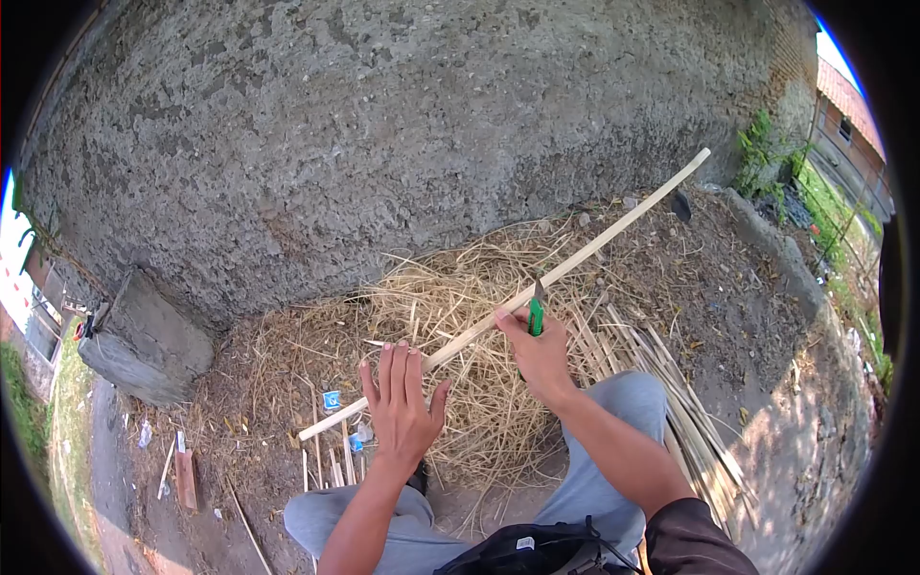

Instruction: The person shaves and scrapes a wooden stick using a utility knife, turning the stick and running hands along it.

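A long pale wooden strip [604, 240] runs diagonally across the view, from lower left to upper right. My right hand [540, 350] is closed round a green-handled knife [536, 316], its dark blade up against the strip, with a finger touching the strip. To the left, my left hand [401, 402] lies with its fingers spread and extended over the strip, palm down. Whether the left palm presses on the strip is hard to see. Beneath both hands is a heap of straw-like shavings [489, 422].
Split strips [685, 407] lie right of my legs, and shorter ones [335, 465] at the left. A rough wall [383, 125] rises ahead, with a concrete block [158, 345] at its left. Blue-and-white litter [332, 400] and a brown wooden piece [186, 479] lie on the ground.
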The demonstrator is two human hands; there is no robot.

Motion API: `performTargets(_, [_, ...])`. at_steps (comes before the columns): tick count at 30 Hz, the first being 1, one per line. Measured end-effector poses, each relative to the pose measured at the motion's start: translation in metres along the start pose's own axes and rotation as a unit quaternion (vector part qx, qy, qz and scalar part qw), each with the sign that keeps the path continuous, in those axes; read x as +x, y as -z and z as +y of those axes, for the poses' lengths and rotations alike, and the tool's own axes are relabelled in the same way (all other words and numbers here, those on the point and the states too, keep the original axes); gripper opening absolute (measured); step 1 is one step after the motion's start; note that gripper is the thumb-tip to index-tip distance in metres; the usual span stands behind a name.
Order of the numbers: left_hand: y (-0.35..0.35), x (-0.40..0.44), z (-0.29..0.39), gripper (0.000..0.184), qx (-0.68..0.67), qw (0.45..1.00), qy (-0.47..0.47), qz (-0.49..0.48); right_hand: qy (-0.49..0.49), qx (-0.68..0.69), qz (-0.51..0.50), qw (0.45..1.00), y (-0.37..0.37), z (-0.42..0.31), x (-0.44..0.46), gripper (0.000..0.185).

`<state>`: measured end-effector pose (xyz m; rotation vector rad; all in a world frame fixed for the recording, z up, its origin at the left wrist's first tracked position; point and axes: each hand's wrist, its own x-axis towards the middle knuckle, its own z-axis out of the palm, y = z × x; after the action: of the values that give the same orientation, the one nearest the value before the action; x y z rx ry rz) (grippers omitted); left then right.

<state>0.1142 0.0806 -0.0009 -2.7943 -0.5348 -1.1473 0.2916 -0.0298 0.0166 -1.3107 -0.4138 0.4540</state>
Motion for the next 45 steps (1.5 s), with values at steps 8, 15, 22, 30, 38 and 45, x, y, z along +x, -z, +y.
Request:
performTargets(8, [0.009, 0.014, 0.001, 0.037, -0.121, 0.956, 0.131, -0.233, 0.063, -0.064, -0.029, 0.996, -0.008, 0.008, -0.002, 0.019])
performTargets(15, [0.000, 0.034, 0.005, 0.031, -0.452, 0.796, 0.218, -0.338, 0.057, -0.129, -0.140, 0.980, 0.001, -0.018, -0.009, 0.021])
performTargets(22, [0.074, 0.060, 0.019, 0.030, -0.574, 0.617, 0.425, -0.330, 0.075, -0.314, -0.122, 0.939, 0.017, -0.031, -0.001, 0.047])
performTargets(30, [0.065, -0.005, 0.010, 0.034, -0.571, 0.574, 0.518, -0.275, 0.180, -0.304, -0.211, 0.911, 0.009, -0.020, -0.027, 0.022])
performTargets(38, [0.050, -0.025, 0.011, 0.033, -0.574, 0.599, 0.499, -0.251, 0.266, -0.323, -0.222, 0.881, -0.006, 0.006, -0.054, 0.015])
performTargets(45, [0.042, -0.049, 0.007, 0.032, -0.533, 0.680, 0.460, -0.204, 0.353, -0.330, -0.221, 0.847, -0.016, 0.024, -0.057, 0.012])
